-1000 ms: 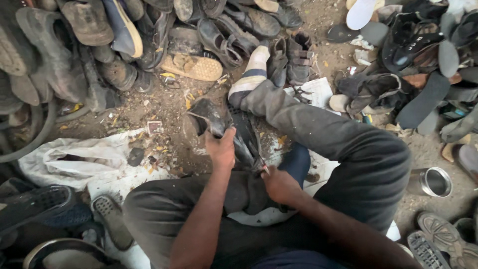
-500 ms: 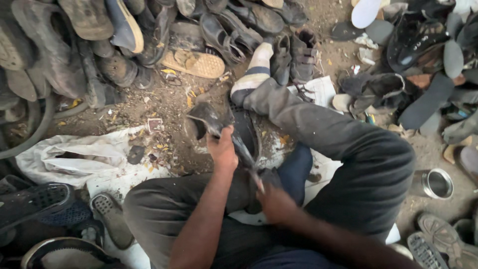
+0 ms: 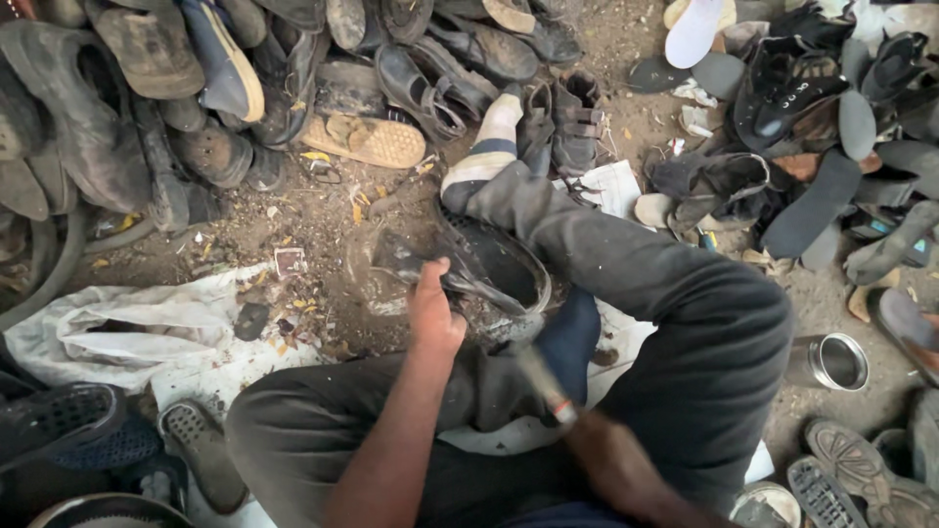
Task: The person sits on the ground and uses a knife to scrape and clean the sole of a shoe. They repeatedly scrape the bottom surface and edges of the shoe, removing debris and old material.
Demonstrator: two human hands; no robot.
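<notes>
Shoe: worn black shoe point(image 3: 489, 269), centre of frame, propped on the knee; looks soft, floppy, light.
Left hand point(image 3: 433, 318): fingers clamped on its upper.
Right hand point(image 3: 606, 460): blurred, gripping a hammer point(image 3: 541, 379).
Hold: best by the stiffer sole rim.

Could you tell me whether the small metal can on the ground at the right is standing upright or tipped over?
Tipped. The metal can lies on its side on the dirt, its round open mouth facing the camera's right; whether anything is inside cannot be told.

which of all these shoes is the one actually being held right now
The black shoe between the person's knees. The left hand grips its upper; every other shoe lies untouched in the piles on the ground.
</notes>
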